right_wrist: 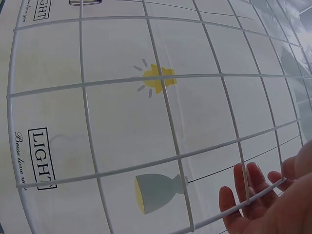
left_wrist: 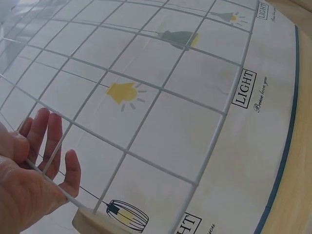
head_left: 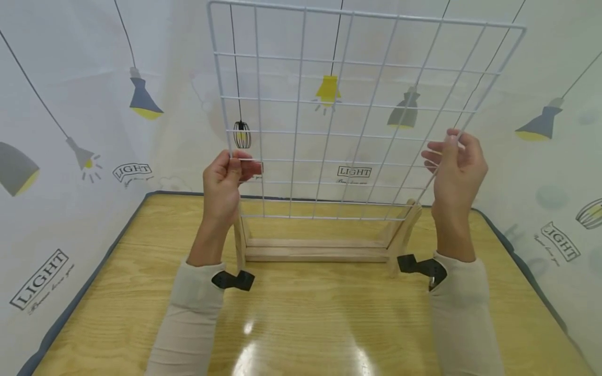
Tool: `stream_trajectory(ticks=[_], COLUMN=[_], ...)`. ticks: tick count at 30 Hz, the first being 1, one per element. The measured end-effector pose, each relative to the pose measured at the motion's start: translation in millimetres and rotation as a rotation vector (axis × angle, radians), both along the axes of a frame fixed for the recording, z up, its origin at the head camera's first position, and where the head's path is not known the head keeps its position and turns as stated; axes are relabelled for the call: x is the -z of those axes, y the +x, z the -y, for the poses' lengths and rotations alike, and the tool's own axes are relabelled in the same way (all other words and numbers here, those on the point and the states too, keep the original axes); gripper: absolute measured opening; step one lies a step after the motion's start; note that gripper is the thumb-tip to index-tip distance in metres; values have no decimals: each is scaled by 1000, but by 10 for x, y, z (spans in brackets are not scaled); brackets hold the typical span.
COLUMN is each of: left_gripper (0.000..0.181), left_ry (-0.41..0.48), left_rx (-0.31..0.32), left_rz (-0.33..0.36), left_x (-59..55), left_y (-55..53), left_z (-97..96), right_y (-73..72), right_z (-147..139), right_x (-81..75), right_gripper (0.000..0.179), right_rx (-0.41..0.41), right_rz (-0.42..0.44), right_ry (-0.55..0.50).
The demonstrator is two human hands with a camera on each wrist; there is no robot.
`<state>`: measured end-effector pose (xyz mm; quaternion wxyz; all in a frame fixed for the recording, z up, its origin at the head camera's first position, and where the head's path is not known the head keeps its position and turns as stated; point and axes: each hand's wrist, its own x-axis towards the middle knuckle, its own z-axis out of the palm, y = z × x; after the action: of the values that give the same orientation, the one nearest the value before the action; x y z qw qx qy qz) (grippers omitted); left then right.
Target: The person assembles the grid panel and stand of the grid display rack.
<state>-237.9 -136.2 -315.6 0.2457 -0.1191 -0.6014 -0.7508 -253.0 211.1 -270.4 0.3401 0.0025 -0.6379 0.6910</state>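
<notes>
A white wire grid panel [head_left: 334, 103] stands tilted in front of me, its lower edge among the uprights of a pale wooden stand [head_left: 316, 256]. My left hand [head_left: 222, 185] pinches the panel's left side wire, thumb on the near side and the other fingers behind the mesh. On the opposite side wire, my right hand [head_left: 457, 169] holds the panel between thumb and fingers, somewhat higher up. The left wrist view has a rounded wooden end [left_wrist: 97, 223] of the stand right by the panel's edge, below the left hand.
The stand rests on a wood-grain table [head_left: 310, 303] with a dark blue edge. Behind and at both sides hangs a white backdrop [head_left: 178, 104] printed with lamps and lettering. Each wrist carries a black strap mount [head_left: 233, 280].
</notes>
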Motion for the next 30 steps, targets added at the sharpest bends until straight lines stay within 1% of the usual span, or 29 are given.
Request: stream_trajectory(ticks=[5,8,14,23,30], left_gripper=[21,22,28,30,29], left_ry=[-2,-18,-49,-84,-80], left_rx=[25,42,65,19,28], left_rz=[1,-1,-11,-29,-56], left_x=[14,17,2,-10,-5], left_y=[2,1,13,32,35], left_z=[22,40,58,62,71], right_y=[-17,-22,-13,-24,-37], right_z=[-4,-5,-11,-9,-17], right_x=[1,-2,0,13,39], right_gripper=[16,16,18,17,16], right_rx=[-9,-10,-17,-35,-46], right_rz=[-37,-50,-60,-67,-71], right_ry=[-57,-86,-103,-118,-128])
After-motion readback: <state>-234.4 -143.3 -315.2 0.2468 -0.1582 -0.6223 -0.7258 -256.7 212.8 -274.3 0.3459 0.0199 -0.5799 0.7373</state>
